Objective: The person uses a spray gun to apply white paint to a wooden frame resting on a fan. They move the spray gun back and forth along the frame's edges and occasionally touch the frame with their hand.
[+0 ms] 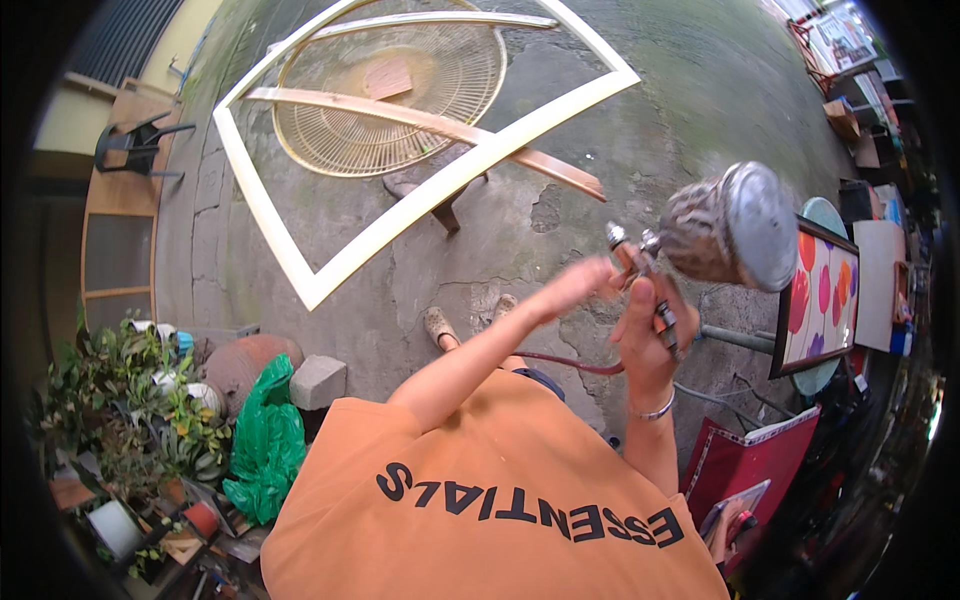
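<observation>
My right hand (652, 330) is wrapped round the handle of a spray gun (638, 262), held up to the right of my body. A paint-stained metal cup (725, 225) is attached to the gun and tilts to the right. My left hand (585, 285) is beside the gun's body, blurred by motion; whether its fingers touch the gun I cannot tell. Ahead of me, a cream-white rectangular frame (480, 160) lies over wooden strips (430, 122) on a round wire fan grille (330, 150). A dark stool-like support (430, 200) shows partly beneath.
A red hose (580, 367) runs near my right forearm. On the right stand a framed flower picture (822, 295) and a dark red panel (745, 465). Potted plants (150, 400), a green plastic bag (265, 445) and a concrete block (318, 382) are at left. A dark chair (140, 148) stands farther off.
</observation>
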